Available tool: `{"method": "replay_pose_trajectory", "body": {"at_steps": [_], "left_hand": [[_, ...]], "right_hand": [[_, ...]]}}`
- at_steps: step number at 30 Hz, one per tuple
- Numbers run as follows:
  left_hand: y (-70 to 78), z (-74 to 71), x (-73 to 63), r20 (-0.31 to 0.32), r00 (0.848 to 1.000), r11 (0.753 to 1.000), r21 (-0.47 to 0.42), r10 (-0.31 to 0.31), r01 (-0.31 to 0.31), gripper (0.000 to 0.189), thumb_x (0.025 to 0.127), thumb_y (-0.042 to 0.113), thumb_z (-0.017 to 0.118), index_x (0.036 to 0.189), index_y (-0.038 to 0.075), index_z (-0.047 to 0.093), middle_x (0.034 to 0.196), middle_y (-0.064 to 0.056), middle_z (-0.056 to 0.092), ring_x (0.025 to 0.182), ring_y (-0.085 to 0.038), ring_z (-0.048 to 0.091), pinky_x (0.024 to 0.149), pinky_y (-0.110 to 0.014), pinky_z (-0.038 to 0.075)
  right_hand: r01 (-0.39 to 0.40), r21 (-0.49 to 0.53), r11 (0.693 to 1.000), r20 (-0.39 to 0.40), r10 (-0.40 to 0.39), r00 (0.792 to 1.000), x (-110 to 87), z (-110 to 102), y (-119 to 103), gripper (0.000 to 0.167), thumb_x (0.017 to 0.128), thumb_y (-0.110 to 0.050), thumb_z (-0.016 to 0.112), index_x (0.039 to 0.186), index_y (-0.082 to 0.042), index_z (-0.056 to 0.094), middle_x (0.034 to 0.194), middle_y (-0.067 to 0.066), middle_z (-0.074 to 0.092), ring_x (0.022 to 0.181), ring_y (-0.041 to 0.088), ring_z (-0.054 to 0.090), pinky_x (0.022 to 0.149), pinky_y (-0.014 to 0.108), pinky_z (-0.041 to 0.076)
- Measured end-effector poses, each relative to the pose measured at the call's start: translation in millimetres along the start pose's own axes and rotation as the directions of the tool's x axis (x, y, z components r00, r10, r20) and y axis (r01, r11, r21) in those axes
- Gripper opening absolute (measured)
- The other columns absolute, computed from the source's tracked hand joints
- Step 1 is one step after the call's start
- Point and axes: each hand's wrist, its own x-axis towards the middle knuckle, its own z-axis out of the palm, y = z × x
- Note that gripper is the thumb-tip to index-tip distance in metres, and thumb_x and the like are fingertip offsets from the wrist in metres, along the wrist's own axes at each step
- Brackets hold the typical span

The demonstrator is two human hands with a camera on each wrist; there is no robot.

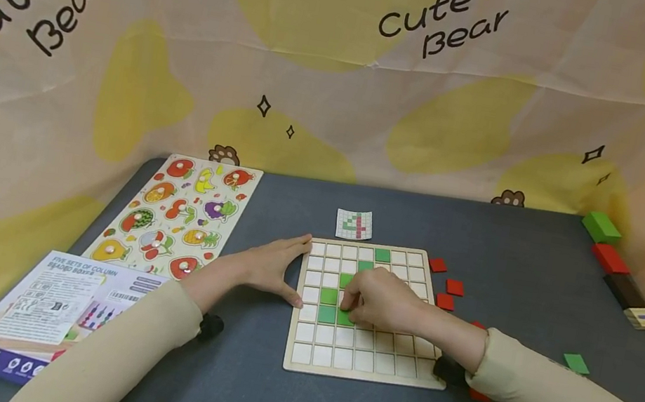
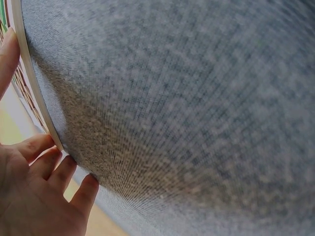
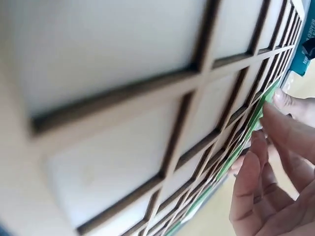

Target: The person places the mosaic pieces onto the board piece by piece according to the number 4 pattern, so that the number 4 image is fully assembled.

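Note:
A wooden grid board point(image 1: 364, 373) with white square cells lies on the table, several green square tiles point(image 1: 328, 296) set in a slanting line and a row on it. My right hand point(image 1: 385, 300) is over the board, its fingers bent and pinching a green tile point(image 1: 345, 318) at a cell in that row. In the right wrist view, the right fingertips point(image 3: 266, 115) meet the green tile point(image 3: 268, 98); its seating is partly hidden. My left hand point(image 1: 273, 265) is spread at the board's left edge, thumb and fingertips touching it. The left wrist view shows the fingers point(image 2: 64, 172) extended there.
A small pattern card point(image 1: 353, 225) lies behind the board. Red tiles point(image 1: 445, 301) and a loose green tile point(image 1: 576, 364) are to its right. Blocks point(image 1: 610, 258) and an eraser point(image 1: 642, 318) line the right edge. A fruit puzzle board point(image 1: 171, 225) and a box point(image 1: 49, 305) lie left.

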Motion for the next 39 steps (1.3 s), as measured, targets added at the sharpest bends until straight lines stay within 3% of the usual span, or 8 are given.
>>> {"method": "replay_pose_trajectory", "body": {"at_steps": [4, 9, 13, 20, 26, 32, 35, 39], "left_hand": [[1.2, -0.3, 0.2, -0.001, 1.0, 1.0, -0.001, 0.003, -0.003, 0.113, 0.074, 0.055, 0.081, 0.158, 0.008, 0.023, 0.169, -0.01, 0.009, 0.155, -0.033, 0.017, 0.125, -0.049, 0.023], [2.6, -0.3, 0.9, 0.001, 1.0, 1.0, -0.003, 0.003, -0.003, 0.113, 0.074, 0.055, 0.081, 0.158, 0.007, 0.023, 0.169, -0.01, 0.009, 0.155, -0.033, 0.017, 0.125, -0.05, 0.023], [2.0, -0.9, 0.0, 0.005, 1.0, 1.0, -0.007, -0.007, 0.007, 0.113, 0.074, 0.055, 0.081, 0.158, 0.008, 0.022, 0.169, -0.009, 0.008, 0.155, -0.033, 0.016, 0.125, -0.05, 0.023], [1.7, -1.2, -2.1, 0.008, 1.0, 1.0, -0.006, -0.02, 0.02, 0.113, 0.074, 0.055, 0.081, 0.158, 0.009, 0.021, 0.169, -0.008, 0.008, 0.156, -0.032, 0.015, 0.125, -0.049, 0.022], [3.1, -0.6, -1.7, 0.007, 1.0, 1.0, -0.011, -0.013, 0.013, 0.113, 0.074, 0.055, 0.081, 0.158, 0.008, 0.022, 0.169, -0.008, 0.008, 0.156, -0.032, 0.016, 0.125, -0.049, 0.022], [2.9, -1.3, -1.9, 0.004, 1.0, 1.0, 0.0, -0.016, 0.016, 0.113, 0.074, 0.054, 0.081, 0.158, 0.008, 0.021, 0.169, -0.008, 0.008, 0.155, -0.032, 0.017, 0.125, -0.049, 0.023], [2.7, -1.2, -1.6, 0.003, 1.0, 1.0, 0.007, -0.01, 0.01, 0.113, 0.074, 0.055, 0.081, 0.158, 0.008, 0.021, 0.169, -0.009, 0.009, 0.155, -0.032, 0.017, 0.125, -0.049, 0.023], [3.5, -1.2, -1.3, 0.007, 1.0, 1.0, 0.002, 0.001, -0.001, 0.113, 0.075, 0.055, 0.081, 0.158, 0.007, 0.021, 0.169, -0.01, 0.009, 0.155, -0.033, 0.017, 0.125, -0.049, 0.024]], "right_hand": [[0.004, -0.02, 1.0, -0.013, -0.004, 1.0, -8.6, -9.4, 7.9, 0.019, 0.079, -0.004, 0.074, 0.092, -0.017, 0.079, 0.087, -0.006, 0.075, 0.07, 0.002, 0.057, 0.065, 0.02, 0.048], [-0.018, -0.003, 1.0, -0.06, 0.018, 0.998, -32.8, -37.7, 40.1, 0.014, 0.086, -0.009, 0.072, 0.098, -0.015, 0.077, 0.087, -0.005, 0.073, 0.068, 0.002, 0.059, 0.063, 0.02, 0.048], [-0.082, 0.013, 0.997, -0.08, 0.082, 0.993, -64.1, -65.7, 73.8, 0.013, 0.086, -0.013, 0.075, 0.099, -0.015, 0.076, 0.086, -0.006, 0.072, 0.072, 0.003, 0.061, 0.063, 0.02, 0.05], [-0.214, 0.108, 0.971, -0.004, 0.216, 0.976, -133.2, -100.4, 139.5, 0.027, 0.084, -0.018, 0.078, 0.109, -0.012, 0.071, 0.1, 0.001, 0.073, 0.086, -0.004, 0.065, 0.072, 0.019, 0.056], [-0.201, 0.224, 0.954, 0.123, 0.177, 0.977, -185.5, -112.3, 194.8, 0.03, 0.085, -0.012, 0.076, 0.111, -0.003, 0.066, 0.093, 0.0, 0.064, 0.079, 0.004, 0.06, 0.065, 0.021, 0.054], [-0.153, 0.4, 0.904, 0.281, 0.038, 0.959, -212.4, -114.2, 227.1, 0.031, 0.08, -0.006, 0.076, 0.105, 0.001, 0.058, 0.082, 0.011, 0.047, 0.071, 0.02, 0.048, 0.053, 0.027, 0.044], [-0.127, 0.364, 0.923, 0.277, 0.023, 0.961, -216.6, -111.2, 230.6, 0.036, 0.074, -0.01, 0.081, 0.1, -0.004, 0.056, 0.08, 0.012, 0.043, 0.061, 0.014, 0.043, 0.049, 0.025, 0.04], [-0.134, 0.255, 0.958, 0.249, 0.069, 0.966, -215.1, -104.8, 227.0, 0.043, 0.066, -0.017, 0.086, 0.095, -0.01, 0.054, 0.073, 0.004, 0.039, 0.058, -0.001, 0.037, 0.048, 0.021, 0.034]]}}
